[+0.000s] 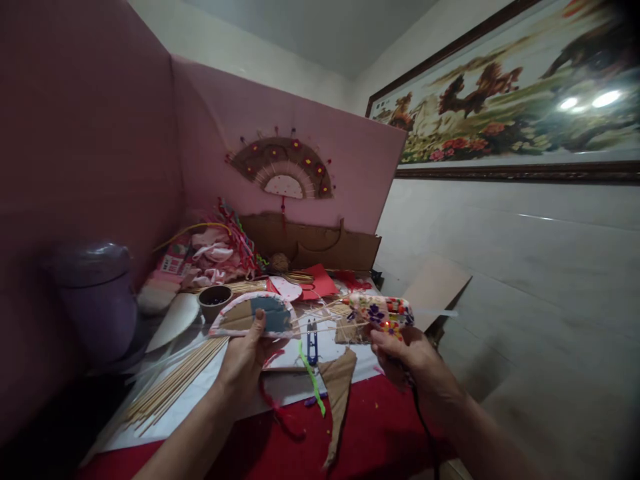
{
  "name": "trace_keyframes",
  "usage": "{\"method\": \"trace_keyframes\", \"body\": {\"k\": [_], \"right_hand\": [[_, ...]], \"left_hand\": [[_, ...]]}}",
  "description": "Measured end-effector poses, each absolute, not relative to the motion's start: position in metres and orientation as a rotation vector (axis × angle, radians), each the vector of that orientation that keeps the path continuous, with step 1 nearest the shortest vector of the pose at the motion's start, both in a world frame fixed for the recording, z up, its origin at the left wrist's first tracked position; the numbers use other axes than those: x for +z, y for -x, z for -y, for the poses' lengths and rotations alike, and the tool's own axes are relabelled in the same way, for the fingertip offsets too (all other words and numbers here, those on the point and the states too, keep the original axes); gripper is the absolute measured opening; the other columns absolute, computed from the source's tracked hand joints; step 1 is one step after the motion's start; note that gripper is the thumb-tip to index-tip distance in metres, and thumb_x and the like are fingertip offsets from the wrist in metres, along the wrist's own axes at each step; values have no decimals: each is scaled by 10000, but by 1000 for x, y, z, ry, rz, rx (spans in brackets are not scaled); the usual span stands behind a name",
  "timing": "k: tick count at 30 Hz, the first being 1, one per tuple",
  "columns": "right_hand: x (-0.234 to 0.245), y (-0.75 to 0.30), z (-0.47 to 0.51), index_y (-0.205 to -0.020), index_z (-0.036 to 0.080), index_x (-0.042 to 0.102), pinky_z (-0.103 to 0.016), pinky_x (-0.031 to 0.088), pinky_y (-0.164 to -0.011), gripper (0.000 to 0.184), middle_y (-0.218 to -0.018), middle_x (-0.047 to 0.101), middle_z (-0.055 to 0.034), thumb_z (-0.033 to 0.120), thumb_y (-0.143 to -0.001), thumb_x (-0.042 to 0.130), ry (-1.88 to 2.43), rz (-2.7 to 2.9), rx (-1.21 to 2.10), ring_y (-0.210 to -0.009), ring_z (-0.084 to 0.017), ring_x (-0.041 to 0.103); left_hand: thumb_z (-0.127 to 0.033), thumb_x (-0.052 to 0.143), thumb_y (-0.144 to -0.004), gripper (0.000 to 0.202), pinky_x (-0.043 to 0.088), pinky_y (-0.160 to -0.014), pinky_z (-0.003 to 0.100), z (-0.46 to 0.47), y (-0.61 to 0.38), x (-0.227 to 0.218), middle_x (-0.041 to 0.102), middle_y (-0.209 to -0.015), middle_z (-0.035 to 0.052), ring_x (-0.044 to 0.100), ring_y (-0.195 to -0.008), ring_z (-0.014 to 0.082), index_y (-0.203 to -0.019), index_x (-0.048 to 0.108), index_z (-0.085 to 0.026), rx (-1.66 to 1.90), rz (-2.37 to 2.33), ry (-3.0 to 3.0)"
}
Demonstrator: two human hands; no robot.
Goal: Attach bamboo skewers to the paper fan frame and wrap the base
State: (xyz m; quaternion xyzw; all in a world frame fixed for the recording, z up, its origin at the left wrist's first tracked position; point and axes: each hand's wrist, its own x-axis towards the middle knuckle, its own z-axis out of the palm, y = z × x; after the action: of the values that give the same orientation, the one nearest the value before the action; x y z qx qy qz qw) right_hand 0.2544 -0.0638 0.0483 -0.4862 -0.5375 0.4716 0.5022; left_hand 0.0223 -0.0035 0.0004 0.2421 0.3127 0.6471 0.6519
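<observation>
Head view, the only one: left end of the room dim, the lidded bin [103, 313] there soft in outline; contents of the brown cup [213, 316] too dark to make out. Left palm and most fingers hidden behind the half-round cardboard panel [239, 315]; the right hand's grip partly covers the underside of the flowered glue gun [377, 310]. Both forearms cut off at the near side. Left hand [246, 353] reaches far and to the right, thumb flat on the panel's face, pinching it by the near edge. Right hand [407, 353] comes in from the near right, fingers wrapped about the gun, cord dropping nearside. Panel held up over the left-middle of the cluttered table, long axis left to right, curved pink-and-white rim facing far, straight edge near. Gun's long axis also left-right, nozzle pointing left, clear glue stick [440, 313] jutting right. Thin pale sticks [320, 328] lie between panel and gun; whether attached, I cannot tell. Blue snips [313, 350] lie just nearside, tips far.
</observation>
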Motion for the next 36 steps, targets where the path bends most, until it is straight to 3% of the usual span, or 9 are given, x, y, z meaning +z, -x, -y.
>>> {"method": "trace_keyframes", "body": {"k": [8,11,14,18,24,29,36], "right_hand": [[65,-221,51,-702,165,509,-175,228,-315,311,-459,415,73,407,-628,689,1221,1486,1431,-354,-46,314],[62,-216,45,-588,184,440,-186,209,-328,331,-422,393,69,438,-668,638,1306,1616,1335,-346,-49,311],[57,-215,41,-539,197,396,-201,185,-353,351,-400,360,68,431,-719,586,1393,1720,1162,-354,-51,287],[50,-219,38,-530,197,413,-224,206,-396,344,-406,359,56,413,-766,540,1432,1787,1064,-386,-70,294],[47,-222,34,-532,196,418,-229,227,-429,341,-424,360,50,402,-784,518,1424,1831,1034,-420,-80,303],[48,-222,34,-578,193,483,-229,268,-448,287,-427,364,50,403,-762,549,1433,1826,1023,-438,-94,341],[47,-223,34,-540,194,425,-221,219,-411,349,-411,359,54,430,-776,528,1475,1831,1030,-410,-77,304]], "left_hand": [[-349,683,-710,300,576,-583,338,8,-25,-3,704,-708,128,666,-602,208,-783,656,-60,1327,-815,-746],[-370,693,-692,306,573,-567,336,10,-26,-3,687,-636,107,657,-561,203,-739,652,-70,1317,-830,-773],[-382,694,-688,321,573,-562,336,10,-27,-1,699,-687,114,668,-598,213,-787,658,-78,1312,-841,-779],[-368,701,-683,306,571,-540,323,11,-27,-2,704,-712,118,668,-597,210,-792,658,-86,1325,-875,-781],[-365,711,-671,287,566,-511,315,10,-27,-3,673,-596,94,659,-544,211,-703,643,-88,1322,-873,-754],[-405,701,-671,334,575,-572,336,10,-26,-4,694,-674,124,672,-602,223,-717,653,-78,1304,-851,-807],[-358,734,-643,292,569,-509,338,11,-27,-2,635,-569,41,637,-497,189,-724,625,-99,1359,-861,-742]]}}
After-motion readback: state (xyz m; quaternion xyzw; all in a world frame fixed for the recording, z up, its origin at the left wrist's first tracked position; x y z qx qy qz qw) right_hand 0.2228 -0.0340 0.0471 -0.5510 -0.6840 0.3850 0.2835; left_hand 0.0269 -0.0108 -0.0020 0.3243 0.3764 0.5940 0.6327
